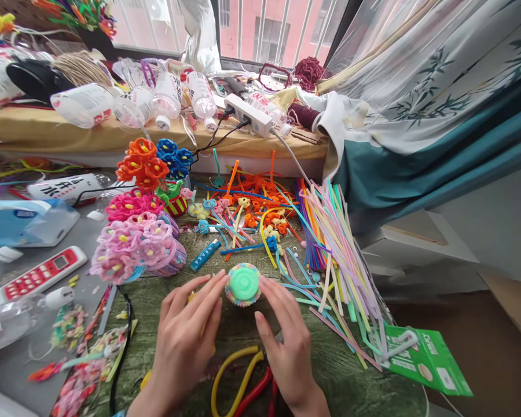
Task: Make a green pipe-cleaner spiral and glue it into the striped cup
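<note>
A round disc (pixel 244 282) with a mint-green spiral centre and a multicoloured pastel rim lies on the green wooden tabletop (pixel 330 370). My left hand (pixel 190 330) touches its left edge with the fingertips, fingers stretched out. On the right edge rest the fingertips of my right hand (pixel 286 341), its thumb apart from the fingers. Neither hand is wrapped round anything. Beneath and between my hands are a yellow bent stem (pixel 231 370) and red tool handles (pixel 256 394), partly hidden by my right hand. A blue lighter (pixel 205 255) lies beyond my left hand.
Pink fuzzy flowers (pixel 132 246) and orange ones (pixel 142 164) stand at the back left. Coloured stems (pixel 338 249) spread at the right, near a green packet (pixel 432 359). A red-and-white phone (pixel 35 278) lies left. Bottles and a power strip (pixel 248 114) line the sill.
</note>
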A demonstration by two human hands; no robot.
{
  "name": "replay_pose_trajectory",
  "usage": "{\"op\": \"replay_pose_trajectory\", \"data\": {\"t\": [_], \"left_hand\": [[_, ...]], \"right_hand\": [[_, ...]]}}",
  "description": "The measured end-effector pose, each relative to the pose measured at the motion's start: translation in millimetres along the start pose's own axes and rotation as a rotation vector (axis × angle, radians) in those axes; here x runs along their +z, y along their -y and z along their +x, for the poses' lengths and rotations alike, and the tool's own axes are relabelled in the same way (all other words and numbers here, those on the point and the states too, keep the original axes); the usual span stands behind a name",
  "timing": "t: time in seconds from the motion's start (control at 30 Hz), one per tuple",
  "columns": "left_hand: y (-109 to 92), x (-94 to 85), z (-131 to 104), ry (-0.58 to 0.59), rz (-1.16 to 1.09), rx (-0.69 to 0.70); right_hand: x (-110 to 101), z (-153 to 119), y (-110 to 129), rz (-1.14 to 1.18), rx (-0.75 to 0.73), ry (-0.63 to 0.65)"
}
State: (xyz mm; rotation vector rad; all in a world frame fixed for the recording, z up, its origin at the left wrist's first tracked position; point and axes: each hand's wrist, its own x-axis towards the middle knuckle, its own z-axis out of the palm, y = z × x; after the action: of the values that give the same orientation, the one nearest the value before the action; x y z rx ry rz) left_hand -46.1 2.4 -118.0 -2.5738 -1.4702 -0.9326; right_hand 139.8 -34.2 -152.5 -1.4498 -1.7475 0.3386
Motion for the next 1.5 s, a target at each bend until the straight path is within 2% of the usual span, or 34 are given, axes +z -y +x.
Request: {"op": "replay_pose_trajectory", "data": {"t": [0.07, 0.17, 0.4, 0.57, 0.7, 0.83, 1.03, 1.13, 1.23, 1.4, 1.5], "left_hand": [[0.7, -1.9, -1.8, -0.039, 0.038, 0.004], [-2.3, -2.0, -3.8, -0.034, 0.1, 0.069], [-13.7, 5.4, -7.4, 0.016, 0.208, 0.116], [-19.2, 7.7, -9.2, 0.002, 0.294, 0.111], [-21.2, 9.2, -9.3, -0.01, 0.295, 0.103], [-20.5, 10.0, -8.2, -0.037, 0.255, 0.069], [-14.5, 3.0, -2.4, 0.02, 0.221, 0.093], [-13.2, 1.8, 3.2, -0.008, 0.19, 0.078], [-13.3, 5.6, 10.4, -0.001, 0.124, 0.106], [-13.4, 16.6, 22.4, 0.041, -0.026, 0.114], [-12.5, 19.3, 27.6, 0.039, -0.093, 0.089]], "right_hand": [[1.1, -1.1, -2.8, 0.084, 0.144, -0.006], [8.7, 4.4, -2.3, 0.192, 0.287, 0.055], [26.2, 19.7, 5.5, 0.312, 0.351, 0.039], [28.2, 14.1, 3.5, 0.258, 0.26, -0.006], [27.3, 7.1, -0.8, 0.118, 0.094, -0.1], [25.5, 6.2, -2.5, 0.006, -0.041, -0.13], [26.8, 8.4, 2.1, -0.038, -0.059, -0.1], [28.5, 6.7, 2.1, -0.012, -0.05, -0.08], [29.8, 5.4, 2.2, 0.106, 0.027, -0.074], [32.2, 8.6, 7.0, 0.413, 0.328, -0.156], [33.8, 12.1, 8.0, 0.475, 0.406, -0.086]]}}
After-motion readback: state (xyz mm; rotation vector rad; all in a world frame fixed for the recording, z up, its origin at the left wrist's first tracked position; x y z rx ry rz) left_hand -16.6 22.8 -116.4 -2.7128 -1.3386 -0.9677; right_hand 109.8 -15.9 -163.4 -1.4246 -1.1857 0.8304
